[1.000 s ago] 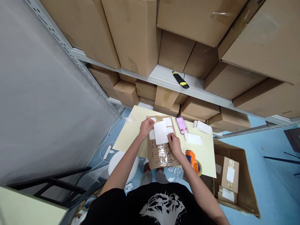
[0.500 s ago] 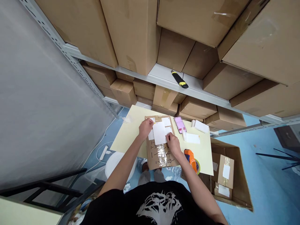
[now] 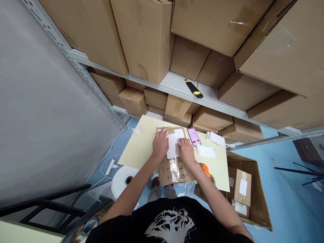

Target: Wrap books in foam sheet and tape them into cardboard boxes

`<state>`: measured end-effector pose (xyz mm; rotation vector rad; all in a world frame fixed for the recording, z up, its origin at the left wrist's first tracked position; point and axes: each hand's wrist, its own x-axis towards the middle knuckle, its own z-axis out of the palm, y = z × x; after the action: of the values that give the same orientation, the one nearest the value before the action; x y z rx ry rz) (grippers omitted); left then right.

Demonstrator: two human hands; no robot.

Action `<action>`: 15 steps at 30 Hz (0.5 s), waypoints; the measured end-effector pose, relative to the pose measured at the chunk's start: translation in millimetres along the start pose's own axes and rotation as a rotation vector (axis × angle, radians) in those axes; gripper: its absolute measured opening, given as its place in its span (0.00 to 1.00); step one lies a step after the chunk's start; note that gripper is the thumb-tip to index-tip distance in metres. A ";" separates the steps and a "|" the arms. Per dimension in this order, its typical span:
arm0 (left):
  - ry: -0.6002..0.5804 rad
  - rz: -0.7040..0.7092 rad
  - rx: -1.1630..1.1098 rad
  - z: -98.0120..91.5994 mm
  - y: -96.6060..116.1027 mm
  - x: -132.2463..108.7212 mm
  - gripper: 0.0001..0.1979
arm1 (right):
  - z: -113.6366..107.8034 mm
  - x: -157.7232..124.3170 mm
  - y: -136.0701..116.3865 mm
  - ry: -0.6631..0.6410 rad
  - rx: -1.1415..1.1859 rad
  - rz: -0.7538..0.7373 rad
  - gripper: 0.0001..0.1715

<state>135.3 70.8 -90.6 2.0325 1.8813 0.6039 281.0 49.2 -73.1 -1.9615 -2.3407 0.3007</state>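
Note:
A flat cardboard package (image 3: 174,170) with handwriting and clear tape lies on a pale yellow table (image 3: 138,148). A white label (image 3: 173,148) sits on its upper part. My left hand (image 3: 160,145) lies flat on the label's left side, fingers stretched out. My right hand (image 3: 186,151) presses flat on the label's right side. Another white label (image 3: 179,133) is stuck just above.
Loose white labels (image 3: 208,151) and a white stack (image 3: 215,137) lie right of the package, next to a pink phone (image 3: 193,136). An orange tape dispenser (image 3: 205,169) sits by my right forearm. Cardboard boxes fill the shelves (image 3: 174,82); a yellow-black knife (image 3: 193,88) lies there. An open carton (image 3: 248,192) stands at the right.
Both hands went from pinching the label's corners to lying flat on it, pressing it onto the package.

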 end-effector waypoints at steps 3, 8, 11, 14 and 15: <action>-0.042 0.183 0.102 16.6 1.8 -15.2 0.25 | 17.0 16.0 -4.3 0.023 0.046 -0.228 0.28; -0.086 0.196 0.168 31.2 -3.0 -20.5 0.27 | 43.3 27.8 -0.2 -0.013 0.050 -0.305 0.32; -0.076 0.188 0.175 29.4 -4.2 -20.8 0.27 | 42.4 16.2 4.1 -0.038 0.019 -0.315 0.32; -0.068 0.189 0.166 29.4 -4.2 -22.5 0.27 | 40.8 -11.6 6.6 -0.059 -0.005 -0.331 0.32; -0.065 0.187 0.159 30.2 -3.9 -22.8 0.27 | 41.7 -23.3 7.3 -0.060 -0.009 -0.337 0.32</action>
<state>145.9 50.3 -120.8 2.3183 1.7662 0.4385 284.7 23.3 -113.8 -1.5415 -2.6558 0.3271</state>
